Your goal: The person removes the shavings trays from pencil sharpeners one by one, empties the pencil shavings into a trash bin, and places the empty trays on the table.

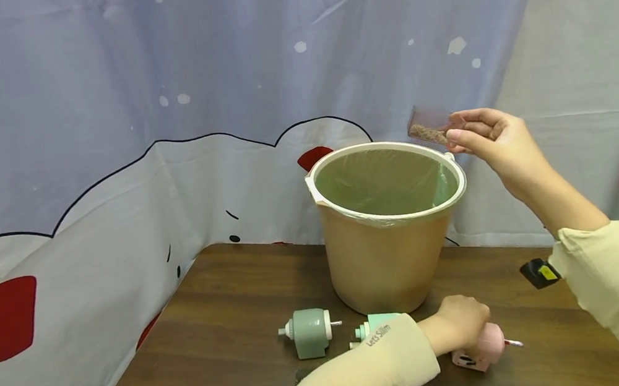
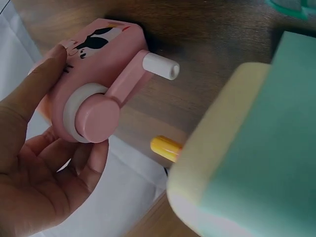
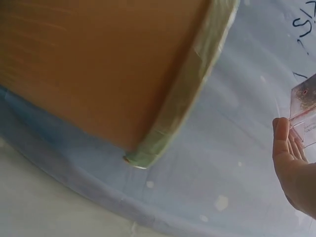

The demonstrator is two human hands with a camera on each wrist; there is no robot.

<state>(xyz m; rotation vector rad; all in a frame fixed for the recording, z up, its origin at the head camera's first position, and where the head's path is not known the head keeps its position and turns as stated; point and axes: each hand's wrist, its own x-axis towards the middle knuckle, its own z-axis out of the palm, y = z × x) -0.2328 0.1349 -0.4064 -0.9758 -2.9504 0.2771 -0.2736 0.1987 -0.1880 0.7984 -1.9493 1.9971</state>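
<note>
My right hand (image 1: 497,137) pinches a small clear plastic shavings tray (image 1: 427,127) by one end, above and just right of the bin's rim. Brown pencil shavings lie in the tray, which is tilted. In the right wrist view the tray (image 3: 304,106) shows partly, at the right edge. The bin (image 1: 385,260) is tan with a white rim, lined with a thin green bag. On the table my left hand (image 1: 459,321) grips a pink pencil sharpener (image 1: 484,350). Its crank with a white knob (image 2: 160,65) shows in the left wrist view.
A dark green sharpener (image 1: 310,333) stands on the brown table (image 1: 218,351), left of the bin. Behind my left sleeve (image 1: 371,367), a mint green sharpener (image 1: 380,319) is partly hidden. A patterned curtain (image 1: 219,71) hangs behind the bin.
</note>
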